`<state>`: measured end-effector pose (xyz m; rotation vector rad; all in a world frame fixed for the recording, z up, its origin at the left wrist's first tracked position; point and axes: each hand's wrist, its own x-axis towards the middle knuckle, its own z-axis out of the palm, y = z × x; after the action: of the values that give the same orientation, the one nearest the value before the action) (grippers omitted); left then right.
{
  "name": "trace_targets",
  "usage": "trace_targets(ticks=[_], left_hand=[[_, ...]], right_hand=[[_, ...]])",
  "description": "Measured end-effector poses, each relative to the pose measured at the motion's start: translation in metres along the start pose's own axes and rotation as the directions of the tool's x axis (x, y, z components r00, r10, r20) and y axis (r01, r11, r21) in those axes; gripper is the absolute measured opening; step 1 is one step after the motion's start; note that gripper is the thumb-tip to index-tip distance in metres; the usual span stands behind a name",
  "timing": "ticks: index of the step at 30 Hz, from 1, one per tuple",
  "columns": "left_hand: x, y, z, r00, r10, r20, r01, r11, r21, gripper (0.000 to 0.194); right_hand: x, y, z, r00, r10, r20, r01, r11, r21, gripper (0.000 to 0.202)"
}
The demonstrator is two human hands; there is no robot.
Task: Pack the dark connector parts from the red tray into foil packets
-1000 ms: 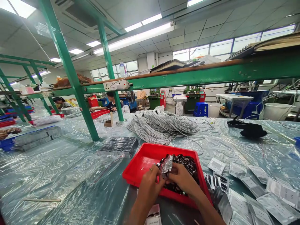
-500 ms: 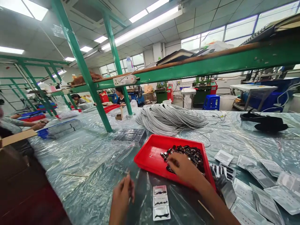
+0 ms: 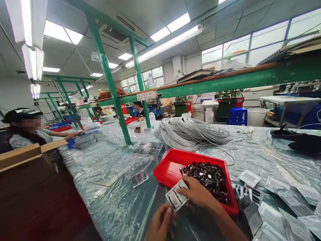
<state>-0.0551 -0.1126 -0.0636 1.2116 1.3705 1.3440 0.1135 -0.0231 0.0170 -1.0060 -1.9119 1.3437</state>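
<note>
My right hand (image 3: 194, 192) grips the upper right edge of a small pale packet (image 3: 176, 197) with dark strips in it, thumb on its face. Close to the packet's lower left edge is my left hand (image 3: 162, 219), fingers bent; whether it pinches the packet is unclear. Just behind both hands sits a red tray (image 3: 167, 165), its right part heaped with small dark shiny parts (image 3: 210, 177). Another small packet (image 3: 139, 178) lies on the plastic-covered table left of the tray.
Flat packets (image 3: 291, 201) spread at the right. Behind the tray are a grey cable coil (image 3: 185, 134) and stacked packs (image 3: 147, 150). A cardboard box (image 3: 30, 167) and a person (image 3: 22, 130) are at the left. A green post (image 3: 115, 97) rises beyond the table's middle.
My right hand has left the dark parts and now holds the packet, raised from the table. My left hand has moved right beside it. Another packet now lies left of the tray. The view has shifted.
</note>
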Motion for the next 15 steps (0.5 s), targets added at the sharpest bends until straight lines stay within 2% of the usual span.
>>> trace_targets(ticks=[3, 5, 7, 10, 12, 14, 15], left_hand=[[0.031, 0.028, 0.015, 0.987, 0.027, 0.159, -0.007, 0.993, -0.122, 0.055], [0.051, 0.044, 0.027, 0.975, 0.062, 0.215, -0.036, 0.992, -0.124, 0.05], [0.069, 0.054, 0.041, 0.962, 0.105, 0.251, -0.074, 0.989, -0.13, 0.047], [0.093, 0.055, 0.061, 0.931, 0.161, 0.327, -0.098, 0.975, -0.201, 0.044], [0.106, 0.048, 0.072, 0.92, 0.172, 0.353, -0.067, 0.955, -0.29, 0.042], [0.112, 0.042, 0.078, 0.922, 0.167, 0.348, -0.024, 0.925, -0.379, 0.043], [0.114, 0.04, 0.079, 0.923, 0.163, 0.348, -0.009, 0.914, -0.405, 0.043]], right_hand=[[0.007, 0.006, -0.022, 0.994, -0.029, -0.103, 0.044, 0.989, 0.14, 0.026], [0.012, 0.013, -0.033, 0.972, -0.036, -0.234, 0.077, 0.983, 0.167, 0.027], [0.015, 0.018, -0.043, 0.943, 0.024, -0.332, 0.07, 0.961, 0.267, 0.027], [0.016, 0.021, -0.052, 0.926, 0.129, -0.356, 0.075, 0.86, 0.506, 0.028], [0.015, 0.023, -0.052, 0.925, 0.159, -0.346, 0.102, 0.772, 0.628, 0.03], [0.016, 0.029, -0.047, 0.919, 0.201, -0.338, 0.101, 0.709, 0.698, 0.032], [0.018, 0.034, -0.044, 0.916, 0.186, -0.356, 0.114, 0.729, 0.675, 0.032]])
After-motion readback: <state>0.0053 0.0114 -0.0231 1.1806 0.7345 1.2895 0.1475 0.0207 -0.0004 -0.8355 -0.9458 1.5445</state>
